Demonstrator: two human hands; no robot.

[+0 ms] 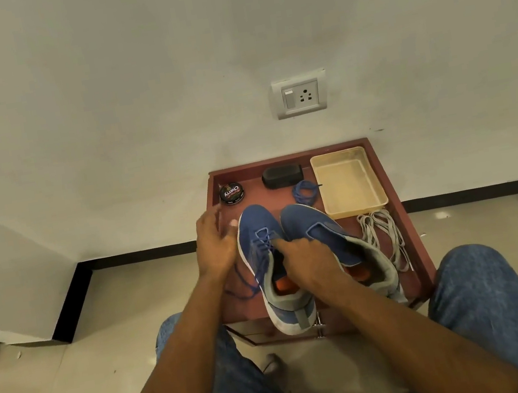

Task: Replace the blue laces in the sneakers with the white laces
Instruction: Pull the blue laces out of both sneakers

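Note:
Two blue sneakers stand on a small red-brown table. The left sneaker still carries a partly loosened blue lace, and one end trails off to its left. The right sneaker has bare eyelets. My right hand lies over the left sneaker's opening, its index fingertip and thumb pinching the lace at the crossings. My left hand is against that shoe's left side near the toe; its fingers are turned away and blurred. A loose blue lace lies coiled behind the shoes. White laces lie bunched at the table's right.
A cream plastic tray sits at the back right of the table. A black brush block and a round polish tin sit at the back. The wall with a socket is directly behind. My knees in jeans flank the table.

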